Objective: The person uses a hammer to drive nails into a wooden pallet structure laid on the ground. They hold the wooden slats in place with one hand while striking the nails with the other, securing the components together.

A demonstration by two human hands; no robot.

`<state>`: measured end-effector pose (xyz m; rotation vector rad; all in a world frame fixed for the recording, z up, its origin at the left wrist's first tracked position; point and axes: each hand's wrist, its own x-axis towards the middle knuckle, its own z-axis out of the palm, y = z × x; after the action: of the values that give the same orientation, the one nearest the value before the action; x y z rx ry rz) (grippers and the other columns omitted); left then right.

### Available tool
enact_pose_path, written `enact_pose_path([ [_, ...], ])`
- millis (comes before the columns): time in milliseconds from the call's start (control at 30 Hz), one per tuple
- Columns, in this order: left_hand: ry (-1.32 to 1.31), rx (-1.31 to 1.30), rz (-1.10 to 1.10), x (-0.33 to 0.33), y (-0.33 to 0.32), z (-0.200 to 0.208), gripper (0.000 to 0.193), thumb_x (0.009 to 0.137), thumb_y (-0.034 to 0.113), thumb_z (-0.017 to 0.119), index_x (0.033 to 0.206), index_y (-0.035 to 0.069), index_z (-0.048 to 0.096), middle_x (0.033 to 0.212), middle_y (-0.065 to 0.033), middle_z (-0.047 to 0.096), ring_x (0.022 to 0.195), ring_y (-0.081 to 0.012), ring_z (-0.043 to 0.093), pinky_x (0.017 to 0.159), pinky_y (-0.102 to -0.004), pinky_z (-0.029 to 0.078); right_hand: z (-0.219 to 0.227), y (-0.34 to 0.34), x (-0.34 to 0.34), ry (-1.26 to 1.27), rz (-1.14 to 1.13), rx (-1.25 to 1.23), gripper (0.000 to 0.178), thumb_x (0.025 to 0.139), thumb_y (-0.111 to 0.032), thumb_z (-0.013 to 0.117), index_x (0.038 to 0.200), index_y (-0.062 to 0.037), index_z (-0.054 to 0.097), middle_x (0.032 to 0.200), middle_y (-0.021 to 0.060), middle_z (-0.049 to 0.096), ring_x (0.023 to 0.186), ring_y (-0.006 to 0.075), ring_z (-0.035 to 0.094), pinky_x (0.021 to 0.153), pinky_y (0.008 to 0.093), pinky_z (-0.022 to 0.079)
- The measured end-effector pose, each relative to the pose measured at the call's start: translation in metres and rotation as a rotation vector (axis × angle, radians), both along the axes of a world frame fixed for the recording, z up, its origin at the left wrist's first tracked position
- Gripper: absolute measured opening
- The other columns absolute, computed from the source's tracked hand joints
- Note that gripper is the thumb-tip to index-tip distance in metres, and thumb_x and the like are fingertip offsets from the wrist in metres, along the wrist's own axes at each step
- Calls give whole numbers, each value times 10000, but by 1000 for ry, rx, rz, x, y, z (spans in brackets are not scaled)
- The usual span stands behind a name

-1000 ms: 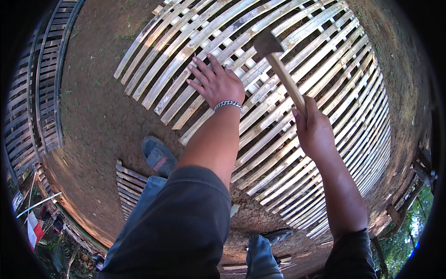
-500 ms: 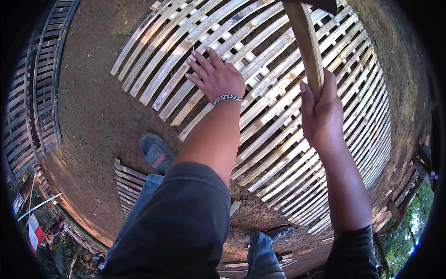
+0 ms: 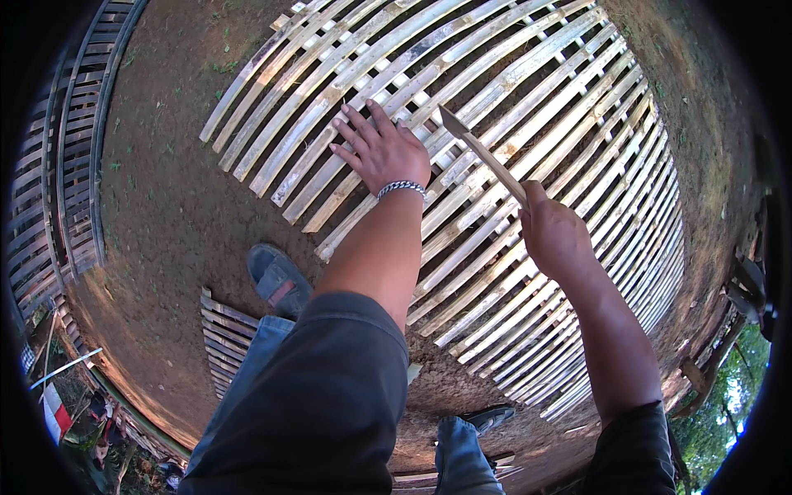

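Pale slats lie under the left hand, fingers spread; the right hand clenches a wooden-handled tool.

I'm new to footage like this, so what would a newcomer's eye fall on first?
Most striking is the large panel of pale wooden slats, spreading across the centre and upper right. The bare left hand, with a silver chain bracelet at its wrist, lies spread on the slats near the middle. To its right, the bare right hand grips a wooden-handled tool with a dark metal head.
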<state>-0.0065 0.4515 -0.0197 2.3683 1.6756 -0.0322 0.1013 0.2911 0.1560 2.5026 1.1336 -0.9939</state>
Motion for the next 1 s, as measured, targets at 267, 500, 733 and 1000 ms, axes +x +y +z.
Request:
enact_pose_path([
  [267, -81, 79, -3, 0, -3, -6, 641, 1043, 318, 411, 1629, 74, 324, 1717, -261, 164, 1592, -462, 120, 1263, -650, 69, 8, 18, -11, 17, -191, 116, 322, 1068, -234, 554, 1331, -53, 507, 865, 196, 716, 811, 409, 717, 767, 530, 559],
  [500, -2, 4, -2, -3, 1, 0, 668, 1064, 353, 388, 1655, 72, 252, 1736, -244, 93, 1607, -443, 54, 1274, -635, 22, 35, 28, -13, 43, -140, 227, 367, 1061, -208, 580, 1385, -67, 482, 818, 178, 712, 750, 369, 732, 727, 496, 589],
  [733, -33, 1, -11, 2, -2, -2, 664, 1066, 357, 381, 1654, 75, 254, 1732, -252, 107, 1607, -444, 54, 1272, -638, 31, -6, -3, 1, -10, -66, -65, 322, 1063, -231, 566, 1308, -40, 480, 847, 212, 715, 814, 420, 726, 762, 547, 572],
  [1000, -27, 65, -2, -5, -1, -5, 645, 1051, 330, 394, 1640, 82, 303, 1726, -247, 143, 1595, -460, 109, 1263, -652, 69, 53, 42, -10, -46, -361, 503, 381, 1048, -192, 606, 1362, -24, 470, 821, 237, 708, 756, 426, 728, 699, 515, 576],
])
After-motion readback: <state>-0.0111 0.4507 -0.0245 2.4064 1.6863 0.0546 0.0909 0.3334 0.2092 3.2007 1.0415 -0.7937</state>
